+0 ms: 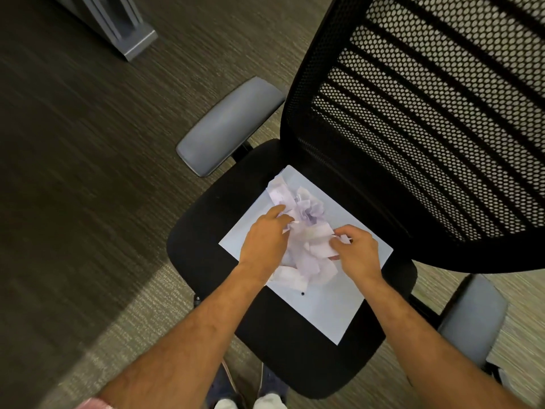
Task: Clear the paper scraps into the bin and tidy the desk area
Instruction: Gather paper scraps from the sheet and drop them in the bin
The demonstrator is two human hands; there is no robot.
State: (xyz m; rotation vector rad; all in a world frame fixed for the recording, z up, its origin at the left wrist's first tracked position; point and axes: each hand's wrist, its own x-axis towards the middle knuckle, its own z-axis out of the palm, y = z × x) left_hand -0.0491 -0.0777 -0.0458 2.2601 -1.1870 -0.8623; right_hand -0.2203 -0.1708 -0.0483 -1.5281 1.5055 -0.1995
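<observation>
On chair seat [212,231], hands gathering scraps [306,249]

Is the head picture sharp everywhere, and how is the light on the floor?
Head view: the carpet at left is streaked with motion blur and darker; a lighter band crosses it lower down. The paper scraps and sheet look sharper; the chair back bulges from wide-angle distortion.

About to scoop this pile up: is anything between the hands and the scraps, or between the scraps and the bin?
Nothing blocks the hands: the left hand and right hand already touch the scraps, heaped on a sheet on the chair seat. No bin is in view, so that path cannot be judged.
</observation>
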